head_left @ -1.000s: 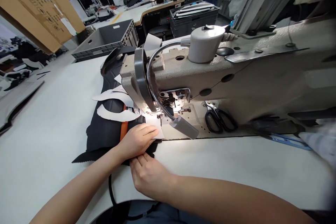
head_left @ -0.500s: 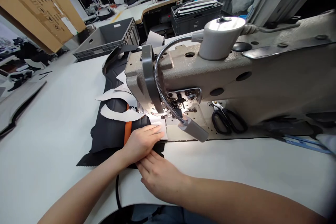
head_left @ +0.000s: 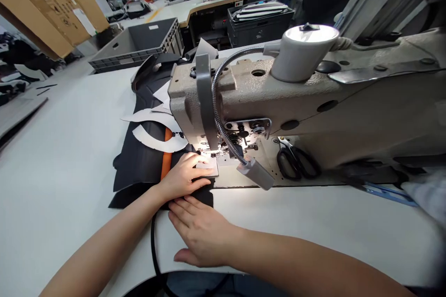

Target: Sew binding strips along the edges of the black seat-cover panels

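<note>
My left hand (head_left: 183,177) lies flat on a black fabric piece (head_left: 142,162) with an orange stripe (head_left: 166,160), its fingers stretched toward the needle area (head_left: 211,152) of a beige sewing machine (head_left: 299,102). Its fingertips press a small white piece (head_left: 208,166) lit by the gooseneck lamp (head_left: 256,172). My right hand (head_left: 200,232) rests open, palm down, on the white table (head_left: 62,158), its fingertips touching the near edge of the black fabric. White curved pieces (head_left: 153,141) lie on the fabric beyond my left hand.
Black-handled scissors (head_left: 296,162) lie on the machine bed to the right of the lamp. A grey plastic crate (head_left: 139,44) stands at the table's back. Cardboard boxes (head_left: 45,4) are at upper left. A black cable (head_left: 153,246) hangs over the table's near edge.
The fabric and my left hand have shifted closer to the needle. My right hand slid back toward me and spread flat on the table.
</note>
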`<action>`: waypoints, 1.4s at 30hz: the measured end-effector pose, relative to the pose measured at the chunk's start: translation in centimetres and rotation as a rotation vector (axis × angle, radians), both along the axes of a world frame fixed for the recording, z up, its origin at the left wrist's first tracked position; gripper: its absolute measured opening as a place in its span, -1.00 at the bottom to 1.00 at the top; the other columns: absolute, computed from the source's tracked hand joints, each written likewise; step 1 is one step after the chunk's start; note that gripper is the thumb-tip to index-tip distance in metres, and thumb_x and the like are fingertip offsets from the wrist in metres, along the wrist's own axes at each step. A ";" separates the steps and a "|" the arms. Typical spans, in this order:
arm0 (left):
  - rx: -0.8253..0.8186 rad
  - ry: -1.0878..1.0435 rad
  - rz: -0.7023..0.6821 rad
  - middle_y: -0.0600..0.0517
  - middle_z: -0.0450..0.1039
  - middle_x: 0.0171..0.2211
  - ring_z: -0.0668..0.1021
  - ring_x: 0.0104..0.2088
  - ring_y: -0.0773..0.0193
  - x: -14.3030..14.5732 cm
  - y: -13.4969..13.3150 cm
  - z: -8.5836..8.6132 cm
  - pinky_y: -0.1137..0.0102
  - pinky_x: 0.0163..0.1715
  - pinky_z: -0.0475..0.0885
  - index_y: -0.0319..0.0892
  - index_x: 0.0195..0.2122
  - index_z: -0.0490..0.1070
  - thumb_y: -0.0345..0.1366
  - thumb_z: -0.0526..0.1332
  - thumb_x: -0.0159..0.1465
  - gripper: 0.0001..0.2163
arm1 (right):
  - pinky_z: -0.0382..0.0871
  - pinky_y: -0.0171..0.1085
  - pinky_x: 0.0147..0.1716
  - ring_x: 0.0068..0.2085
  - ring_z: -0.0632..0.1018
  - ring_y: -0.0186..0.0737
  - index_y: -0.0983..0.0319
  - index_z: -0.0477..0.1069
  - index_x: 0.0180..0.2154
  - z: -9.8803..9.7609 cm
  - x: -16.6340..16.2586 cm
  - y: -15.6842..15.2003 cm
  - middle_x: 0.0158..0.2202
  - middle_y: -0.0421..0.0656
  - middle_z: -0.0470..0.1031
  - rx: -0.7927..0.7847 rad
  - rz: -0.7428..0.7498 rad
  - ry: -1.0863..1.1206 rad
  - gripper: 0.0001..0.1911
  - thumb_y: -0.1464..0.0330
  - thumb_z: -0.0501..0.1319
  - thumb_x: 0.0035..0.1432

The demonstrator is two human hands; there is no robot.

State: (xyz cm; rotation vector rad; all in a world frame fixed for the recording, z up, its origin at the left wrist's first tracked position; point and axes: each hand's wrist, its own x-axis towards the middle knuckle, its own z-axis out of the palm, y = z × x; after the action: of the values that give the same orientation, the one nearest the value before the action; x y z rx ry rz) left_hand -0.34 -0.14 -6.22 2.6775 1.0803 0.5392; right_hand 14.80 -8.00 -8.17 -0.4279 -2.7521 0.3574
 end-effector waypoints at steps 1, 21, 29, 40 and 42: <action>-0.005 0.003 -0.010 -0.04 0.40 -0.11 0.37 -0.06 0.16 0.0 0.0 0.0 0.22 -0.01 0.32 -0.04 -0.11 0.53 -0.25 0.21 0.28 -0.81 | -0.12 -0.07 0.30 0.28 0.15 0.10 0.52 0.16 0.20 0.1 -0.4 -0.1 0.24 0.21 0.16 -0.005 -0.006 -0.020 -0.18 -0.05 0.05 0.22; 0.107 -0.075 0.066 -0.05 0.53 -0.29 0.51 -0.18 0.16 -0.2 4.8 -1.1 0.21 -0.08 0.41 -0.10 -0.32 0.60 -0.23 0.19 0.28 -0.82 | -0.10 0.05 0.28 0.35 -0.03 0.10 0.29 0.14 0.23 1.4 -1.0 2.0 0.33 0.19 -0.05 -0.150 -0.139 -0.061 -0.45 0.13 0.02 0.32; 0.149 -0.119 0.067 -0.03 0.48 -0.35 0.46 -0.19 0.17 -0.2 4.7 -1.5 0.26 -0.13 0.40 -0.11 -0.37 0.59 -0.26 0.24 0.25 -0.86 | -0.10 0.06 0.28 0.34 -0.02 0.06 0.26 0.16 0.23 1.3 -1.1 1.8 0.31 0.14 0.02 -0.112 -0.131 -0.098 -0.47 0.13 -0.01 0.34; 0.090 -0.133 0.066 -0.04 0.44 -0.23 0.42 -0.14 0.16 -0.2 4.8 -1.4 0.24 -0.06 0.34 -0.14 -0.40 0.57 -0.30 0.24 0.24 -0.87 | -0.10 0.12 0.28 0.35 -0.03 0.11 0.22 0.15 0.23 1.5 -1.1 1.6 0.31 0.14 0.03 -0.166 -0.136 -0.111 -0.48 0.13 -0.04 0.35; 0.086 -0.144 0.064 -0.05 0.43 -0.25 0.42 -0.14 0.16 -0.2 4.7 -1.4 0.24 -0.07 0.34 -0.14 -0.40 0.58 -0.30 0.24 0.24 -0.87 | -0.10 0.13 0.28 0.35 -0.04 0.11 0.22 0.15 0.24 1.6 -1.1 1.6 0.32 0.13 0.02 -0.175 -0.137 -0.121 -0.48 0.13 -0.04 0.35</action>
State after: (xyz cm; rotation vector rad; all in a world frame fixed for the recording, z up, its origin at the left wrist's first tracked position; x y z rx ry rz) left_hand -0.54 4.61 -7.63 2.6355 1.1297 0.7946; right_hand 13.69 -6.40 -6.59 -0.6998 -2.7980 0.5572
